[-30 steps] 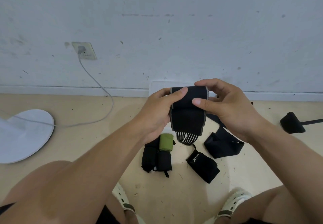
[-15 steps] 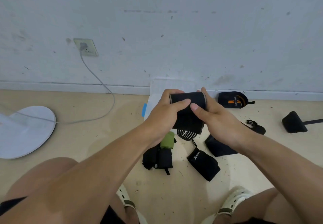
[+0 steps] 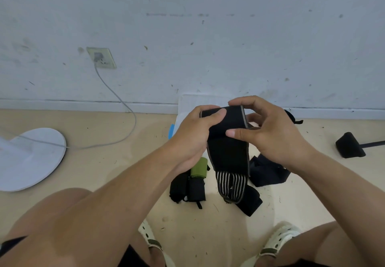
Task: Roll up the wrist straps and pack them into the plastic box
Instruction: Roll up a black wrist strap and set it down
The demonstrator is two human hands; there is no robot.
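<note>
A black wrist strap (image 3: 228, 154) with grey edging hangs in front of me, its white-striped end dangling just above the floor. My left hand (image 3: 193, 135) grips the rolled upper part from the left, thumb laid across the top. My right hand (image 3: 268, 129) pinches the same roll from the right, thumb on its front face. The clear plastic box (image 3: 187, 104) stands against the wall, mostly hidden behind my hands. On the floor lie a black-and-green rolled strap bundle (image 3: 190, 181), a loose black strap (image 3: 251, 203) and a crumpled black strap (image 3: 268, 172).
A white round fan base (image 3: 27, 158) sits at the left, its grey cable (image 3: 116, 100) running up to a wall socket (image 3: 101, 57). A black stand foot (image 3: 350, 146) lies at the right. Another black strap (image 3: 291, 116) peeks out behind my right hand. My knees and white sandals fill the bottom.
The strap's hanging part has grown longer between my hands, and the striped end hangs lower. My right hand moved up and right and now covers the orange-marked strap by the wall.
</note>
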